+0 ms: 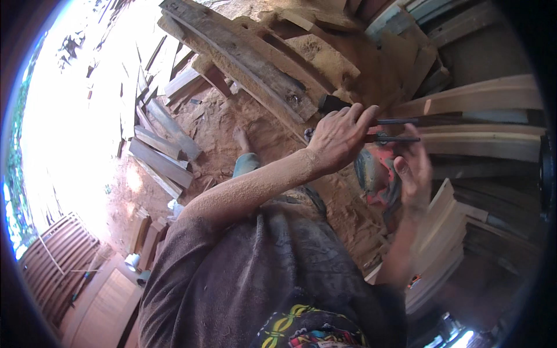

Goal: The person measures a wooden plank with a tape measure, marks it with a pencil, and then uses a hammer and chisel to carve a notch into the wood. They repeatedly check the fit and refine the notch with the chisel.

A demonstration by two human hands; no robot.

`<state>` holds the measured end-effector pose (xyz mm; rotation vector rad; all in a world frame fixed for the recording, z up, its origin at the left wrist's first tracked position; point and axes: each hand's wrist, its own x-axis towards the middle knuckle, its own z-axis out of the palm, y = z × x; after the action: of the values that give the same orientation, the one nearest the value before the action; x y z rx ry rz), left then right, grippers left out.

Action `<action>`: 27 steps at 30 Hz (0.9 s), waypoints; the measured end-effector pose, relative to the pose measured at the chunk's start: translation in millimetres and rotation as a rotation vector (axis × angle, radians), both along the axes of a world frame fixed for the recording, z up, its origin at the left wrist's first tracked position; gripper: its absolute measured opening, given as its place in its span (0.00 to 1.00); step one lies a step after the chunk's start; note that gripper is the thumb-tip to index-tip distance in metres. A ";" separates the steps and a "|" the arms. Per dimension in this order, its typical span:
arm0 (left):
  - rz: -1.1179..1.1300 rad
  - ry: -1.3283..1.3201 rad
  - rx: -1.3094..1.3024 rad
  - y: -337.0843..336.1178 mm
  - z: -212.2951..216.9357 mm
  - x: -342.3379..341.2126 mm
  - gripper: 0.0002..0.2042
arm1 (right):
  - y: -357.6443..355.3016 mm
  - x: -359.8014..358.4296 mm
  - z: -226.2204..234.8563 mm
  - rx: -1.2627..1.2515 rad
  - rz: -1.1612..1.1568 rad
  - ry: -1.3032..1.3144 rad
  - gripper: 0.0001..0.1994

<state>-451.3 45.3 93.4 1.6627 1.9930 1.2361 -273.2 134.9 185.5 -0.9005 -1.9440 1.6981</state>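
Observation:
My left hand (342, 136) reaches out in front of my body, its fingers wrapped round a tool with two parallel dark metal rods (397, 139). The rods point right, and a black rounded part (333, 104) shows just beyond my knuckles. Most of the tool's body is hidden by the hand, so I cannot tell its kind. My right hand (415, 174) is raised by the rod ends, slightly blurred, with thumb and fingers apart. Whether a fingertip touches a rod is unclear. Fine sawdust coats my left forearm.
A long thick plank (249, 64) slants across the far side beside sawdust-covered timber. Curved boards (481, 136) are stacked at right, with more boards (435, 238) nearer. A red and dark object (380, 174) lies below my hands. Loose offcuts (165, 153) and a panelled wooden piece (107, 307) are at left.

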 end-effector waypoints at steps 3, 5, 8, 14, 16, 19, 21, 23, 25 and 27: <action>0.039 0.016 0.088 13.5 4.1 -3.8 0.29 | 8.3 -25.4 -36.9 -0.132 -0.002 0.221 0.36; 0.070 -0.014 0.107 15.4 3.8 -10.3 0.29 | 13.2 -49.6 -38.9 -0.118 -0.045 0.180 0.32; 0.128 -0.010 0.147 18.5 -5.2 -24.4 0.29 | 15.1 -75.2 -37.5 -0.100 -0.072 0.138 0.27; 0.196 -0.075 0.168 26.3 -14.8 -52.7 0.28 | 33.3 -100.5 -42.1 -0.095 -0.054 0.121 0.26; 0.244 -0.095 0.172 27.5 -20.3 -56.0 0.28 | 32.1 -110.4 -42.4 -0.068 -0.038 0.085 0.26; 0.304 -0.113 0.174 25.4 -24.6 -54.8 0.30 | 35.3 -113.3 -43.4 -0.172 0.027 0.098 0.30; 0.367 -0.110 0.188 28.7 -25.6 -50.3 0.32 | 40.5 -115.6 -42.2 -0.193 0.088 0.107 0.34; 0.443 -0.097 0.203 30.1 -25.5 -44.4 0.36 | 48.2 -116.9 -40.2 -0.191 0.178 0.105 0.37; 0.544 -0.080 0.208 29.8 -25.8 -42.3 0.40 | 57.3 -121.6 -39.9 -0.164 0.293 0.096 0.38; 0.615 -0.090 0.204 29.4 -25.8 -37.1 0.45 | 56.2 -128.8 -34.3 -0.198 0.382 0.097 0.39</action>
<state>-488.4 74.8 67.6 1.0560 2.4826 1.7229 -402.0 191.1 151.2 -0.5168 -2.0026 2.1354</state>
